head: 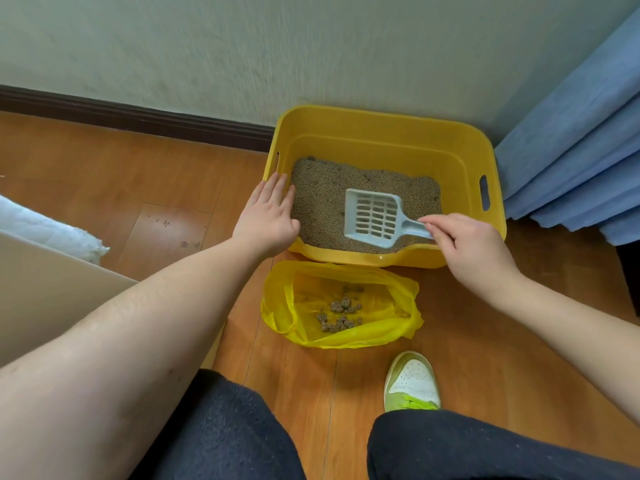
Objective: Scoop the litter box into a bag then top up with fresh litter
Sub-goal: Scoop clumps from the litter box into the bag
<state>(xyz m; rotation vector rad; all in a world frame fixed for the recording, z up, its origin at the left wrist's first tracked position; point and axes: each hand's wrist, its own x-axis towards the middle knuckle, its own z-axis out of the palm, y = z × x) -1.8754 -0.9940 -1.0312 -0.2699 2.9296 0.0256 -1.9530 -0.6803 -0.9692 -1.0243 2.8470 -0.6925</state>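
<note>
— Right then, where, the litter box [381,133]?

— Against the far wall, on the wooden floor [104,174], right of centre. Yellow, with a slot handle in each side wall. Brown-grey litter [322,199] spread over the bottom.

— And the scoop [375,216]?

— Lying flat on the litter, toward the near right part of the box. Pale blue, slotted, handle pointing right and near.

— Held?

— Pinched at the handle end by the right hand [474,251], fingertips curled round it. Right grip closed on the scoop, then.

— Left hand [268,213]?

— Resting on the box's left rim, fingers straight and together, tips over the edge beside the litter. Left grip open, clasping nothing.

— Bag [408,299]?

— Yellow plastic, just near of the box, touching or almost touching its near wall; cannot tell which. Mouth spread wide, lying on the floor. Small pile of grey clumps [341,311] inside, near the middle.

— Further out?

— Green-and-white shoe [412,382] near of the bag, to the right. Dark trousers [221,427] along the near edge. Blue curtain [575,150] hanging far right, beside the box. Dark skirting board [138,116] along the wall on the left. Pale board or panel [45,282] at the left edge, something white [52,230] behind it, too blurred to name.
</note>
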